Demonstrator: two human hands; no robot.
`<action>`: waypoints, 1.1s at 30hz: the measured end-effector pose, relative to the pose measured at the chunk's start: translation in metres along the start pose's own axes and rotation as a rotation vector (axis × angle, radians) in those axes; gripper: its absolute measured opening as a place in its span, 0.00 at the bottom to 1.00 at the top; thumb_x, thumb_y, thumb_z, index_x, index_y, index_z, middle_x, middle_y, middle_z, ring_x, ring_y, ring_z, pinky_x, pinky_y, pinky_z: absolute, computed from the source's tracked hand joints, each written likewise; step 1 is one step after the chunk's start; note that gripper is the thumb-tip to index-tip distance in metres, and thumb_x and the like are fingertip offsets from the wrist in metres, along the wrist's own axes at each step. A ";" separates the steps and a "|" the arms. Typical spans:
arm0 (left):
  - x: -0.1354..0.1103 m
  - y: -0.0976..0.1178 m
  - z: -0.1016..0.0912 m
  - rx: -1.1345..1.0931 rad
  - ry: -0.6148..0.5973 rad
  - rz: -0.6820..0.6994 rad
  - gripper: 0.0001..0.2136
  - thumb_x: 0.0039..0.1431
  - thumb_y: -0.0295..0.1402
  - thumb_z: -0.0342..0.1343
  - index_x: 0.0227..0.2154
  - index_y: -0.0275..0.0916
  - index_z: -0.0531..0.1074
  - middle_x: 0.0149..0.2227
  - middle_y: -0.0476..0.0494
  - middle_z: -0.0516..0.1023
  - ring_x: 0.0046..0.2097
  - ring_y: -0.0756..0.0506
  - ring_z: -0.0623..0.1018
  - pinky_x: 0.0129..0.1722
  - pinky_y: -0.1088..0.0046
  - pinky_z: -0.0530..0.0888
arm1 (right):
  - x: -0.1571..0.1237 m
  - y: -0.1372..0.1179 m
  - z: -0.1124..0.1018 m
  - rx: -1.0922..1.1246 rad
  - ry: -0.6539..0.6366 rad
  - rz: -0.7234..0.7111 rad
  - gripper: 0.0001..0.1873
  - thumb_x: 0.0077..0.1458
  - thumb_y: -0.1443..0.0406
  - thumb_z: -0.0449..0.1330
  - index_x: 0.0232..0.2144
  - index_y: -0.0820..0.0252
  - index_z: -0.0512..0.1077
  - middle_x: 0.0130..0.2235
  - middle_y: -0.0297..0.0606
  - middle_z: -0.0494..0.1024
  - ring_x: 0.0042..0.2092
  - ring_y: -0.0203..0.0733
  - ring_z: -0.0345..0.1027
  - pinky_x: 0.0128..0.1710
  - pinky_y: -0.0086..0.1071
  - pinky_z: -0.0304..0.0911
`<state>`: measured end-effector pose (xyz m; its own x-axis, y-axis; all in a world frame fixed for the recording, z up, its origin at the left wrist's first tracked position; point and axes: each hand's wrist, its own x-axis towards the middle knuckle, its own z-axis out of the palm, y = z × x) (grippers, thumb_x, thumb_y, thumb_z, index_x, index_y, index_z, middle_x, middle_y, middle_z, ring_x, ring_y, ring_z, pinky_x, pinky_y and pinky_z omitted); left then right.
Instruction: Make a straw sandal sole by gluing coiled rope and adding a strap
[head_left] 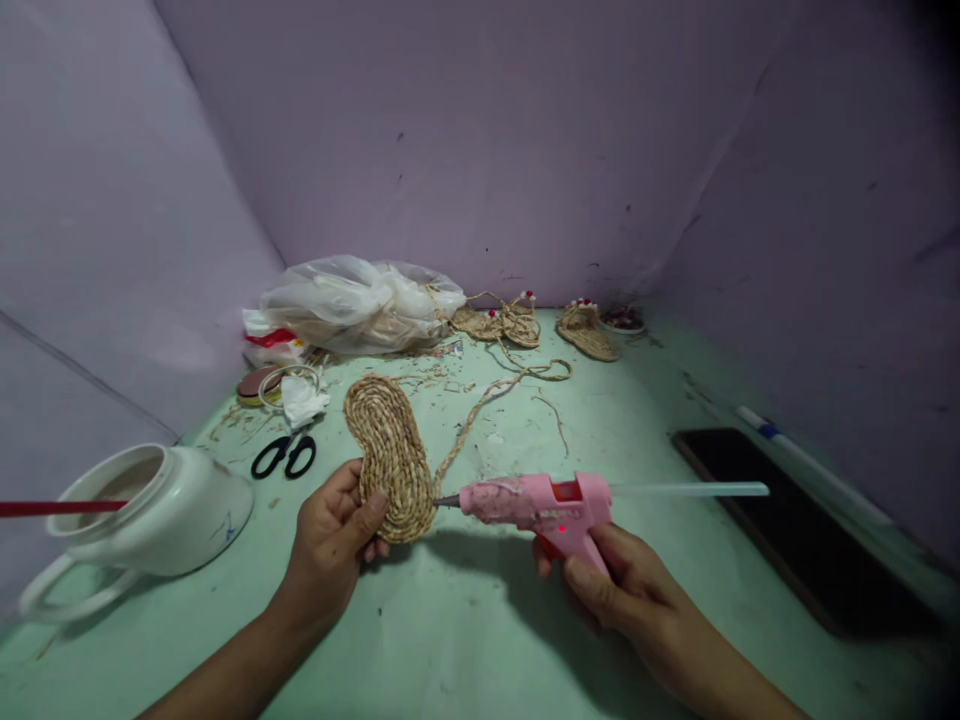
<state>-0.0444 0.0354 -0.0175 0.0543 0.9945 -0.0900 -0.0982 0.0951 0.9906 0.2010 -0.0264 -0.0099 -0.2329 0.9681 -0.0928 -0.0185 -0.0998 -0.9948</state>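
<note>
My left hand [341, 535] grips a coiled straw shoe sole [386, 445] by its lower end, thumb on top and fingers behind. From the sole's right edge a braided straw cord [480, 407] runs back over the table and loops at its far end. In my right hand [622, 585] is a pink hot glue gun [536, 502], held by its handle with a small red light lit. Its metal nozzle points left, at the sole's lower right edge beside the cord; whether it touches is hard to tell. A clear glue stick [690, 490] juts from its rear.
Black-handled scissors [285, 457] and a white pot [176, 510] stand at left. Behind lie a plastic bag [360, 300], straw sandals with beads [517, 325], another sandal [586, 332] and straw scraps. A dark phone [795, 530] and a pen [795, 455] lie at right.
</note>
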 end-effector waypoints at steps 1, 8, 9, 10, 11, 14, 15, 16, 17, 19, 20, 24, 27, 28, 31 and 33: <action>0.000 0.000 0.000 0.003 -0.004 -0.003 0.19 0.46 0.41 0.64 0.37 0.35 0.67 0.23 0.53 0.71 0.17 0.57 0.66 0.13 0.85 0.63 | 0.000 0.000 0.000 0.003 0.001 0.000 0.23 0.52 0.46 0.56 0.29 0.62 0.69 0.21 0.28 0.59 0.22 0.31 0.50 0.21 0.26 0.51; 0.000 0.000 -0.001 0.009 -0.020 -0.001 0.19 0.46 0.41 0.64 0.36 0.36 0.67 0.22 0.54 0.70 0.16 0.57 0.65 0.13 0.85 0.62 | 0.001 -0.002 0.002 0.025 0.011 0.032 0.24 0.50 0.46 0.57 0.27 0.62 0.67 0.23 0.29 0.60 0.23 0.31 0.50 0.21 0.26 0.51; 0.000 -0.001 -0.001 0.015 -0.024 -0.001 0.19 0.46 0.41 0.64 0.36 0.36 0.67 0.22 0.54 0.70 0.16 0.57 0.65 0.13 0.85 0.62 | 0.001 -0.002 0.002 0.023 0.010 0.033 0.23 0.50 0.46 0.57 0.28 0.62 0.67 0.23 0.29 0.60 0.23 0.31 0.50 0.21 0.26 0.51; 0.000 -0.001 -0.001 0.018 -0.028 0.001 0.19 0.46 0.41 0.64 0.36 0.36 0.67 0.21 0.54 0.70 0.16 0.57 0.65 0.12 0.85 0.62 | 0.001 -0.002 0.001 0.023 0.011 0.023 0.23 0.51 0.46 0.57 0.27 0.62 0.67 0.22 0.29 0.60 0.23 0.31 0.50 0.21 0.26 0.51; 0.000 -0.001 -0.001 0.021 -0.033 0.002 0.18 0.47 0.41 0.63 0.36 0.36 0.67 0.21 0.54 0.70 0.16 0.57 0.65 0.13 0.85 0.62 | 0.000 -0.002 0.001 0.022 0.010 0.009 0.23 0.51 0.47 0.57 0.27 0.62 0.67 0.22 0.29 0.60 0.22 0.31 0.50 0.21 0.26 0.51; -0.001 0.000 0.000 0.020 -0.055 -0.006 0.17 0.48 0.41 0.63 0.35 0.36 0.67 0.21 0.54 0.70 0.16 0.57 0.65 0.13 0.85 0.62 | 0.000 0.001 0.000 0.023 0.005 -0.016 0.22 0.52 0.47 0.56 0.27 0.62 0.67 0.22 0.29 0.60 0.22 0.31 0.50 0.21 0.26 0.51; -0.001 0.000 0.000 0.020 -0.063 -0.014 0.17 0.48 0.41 0.63 0.35 0.36 0.67 0.21 0.54 0.70 0.16 0.57 0.65 0.13 0.85 0.62 | 0.000 0.002 -0.001 0.028 0.006 -0.020 0.22 0.52 0.48 0.56 0.27 0.61 0.67 0.23 0.29 0.60 0.22 0.31 0.50 0.21 0.26 0.51; -0.001 0.000 -0.001 0.021 -0.071 -0.020 0.17 0.48 0.41 0.63 0.36 0.36 0.67 0.21 0.53 0.70 0.16 0.57 0.65 0.13 0.84 0.62 | 0.000 0.004 -0.001 0.032 0.009 -0.024 0.21 0.53 0.48 0.56 0.27 0.61 0.67 0.23 0.29 0.60 0.22 0.31 0.50 0.21 0.26 0.51; -0.001 0.000 -0.001 0.023 -0.075 -0.024 0.17 0.48 0.41 0.63 0.36 0.36 0.67 0.21 0.53 0.70 0.16 0.57 0.65 0.13 0.84 0.61 | 0.000 0.006 -0.001 0.035 0.012 -0.028 0.20 0.53 0.49 0.56 0.27 0.61 0.67 0.23 0.29 0.60 0.22 0.31 0.50 0.21 0.26 0.51; -0.001 0.000 -0.001 0.028 -0.074 -0.021 0.17 0.48 0.41 0.63 0.36 0.36 0.68 0.20 0.54 0.70 0.16 0.57 0.64 0.13 0.84 0.62 | 0.000 0.009 -0.001 0.035 0.028 -0.041 0.20 0.54 0.49 0.55 0.27 0.61 0.68 0.22 0.29 0.60 0.22 0.31 0.49 0.21 0.26 0.51; -0.001 0.000 -0.002 0.030 -0.073 -0.019 0.17 0.48 0.41 0.63 0.36 0.36 0.68 0.20 0.54 0.70 0.16 0.57 0.64 0.13 0.84 0.62 | 0.000 0.011 -0.001 0.030 0.033 -0.040 0.20 0.53 0.49 0.55 0.27 0.61 0.68 0.22 0.29 0.60 0.22 0.31 0.49 0.21 0.27 0.51; -0.002 -0.001 -0.001 0.024 -0.090 -0.030 0.17 0.48 0.41 0.63 0.36 0.36 0.68 0.21 0.54 0.70 0.16 0.57 0.64 0.13 0.84 0.63 | -0.001 0.010 -0.001 0.002 0.056 -0.029 0.21 0.52 0.47 0.55 0.24 0.60 0.66 0.20 0.29 0.59 0.21 0.31 0.49 0.20 0.27 0.51; -0.002 0.000 -0.001 0.017 -0.104 -0.036 0.17 0.48 0.41 0.63 0.36 0.36 0.68 0.22 0.53 0.70 0.16 0.57 0.64 0.13 0.84 0.63 | 0.000 0.008 -0.002 -0.029 0.084 -0.016 0.23 0.51 0.46 0.55 0.22 0.59 0.65 0.19 0.29 0.58 0.21 0.32 0.49 0.20 0.27 0.51; -0.002 0.000 -0.001 0.013 -0.109 -0.038 0.17 0.48 0.41 0.63 0.36 0.36 0.68 0.22 0.52 0.70 0.16 0.57 0.64 0.13 0.84 0.63 | -0.001 0.007 -0.002 -0.034 0.088 -0.009 0.24 0.50 0.45 0.56 0.22 0.60 0.65 0.19 0.29 0.59 0.21 0.32 0.49 0.20 0.27 0.51; -0.002 0.001 0.000 -0.011 -0.127 -0.049 0.18 0.47 0.40 0.64 0.37 0.35 0.68 0.22 0.52 0.71 0.16 0.57 0.64 0.13 0.84 0.63 | -0.002 0.009 -0.004 -0.012 0.081 -0.012 0.24 0.50 0.45 0.56 0.24 0.61 0.68 0.20 0.30 0.61 0.21 0.32 0.50 0.21 0.28 0.51; -0.001 0.002 0.001 -0.030 -0.132 -0.059 0.19 0.46 0.40 0.64 0.37 0.34 0.68 0.21 0.52 0.70 0.16 0.58 0.63 0.13 0.84 0.62 | -0.003 0.010 -0.006 -0.011 0.058 -0.014 0.23 0.52 0.47 0.55 0.28 0.62 0.71 0.21 0.32 0.65 0.22 0.33 0.51 0.22 0.28 0.51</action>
<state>-0.0434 0.0342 -0.0155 0.1906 0.9729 -0.1313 -0.1209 0.1560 0.9803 0.2073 -0.0285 -0.0201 -0.1762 0.9810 -0.0806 -0.0110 -0.0839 -0.9964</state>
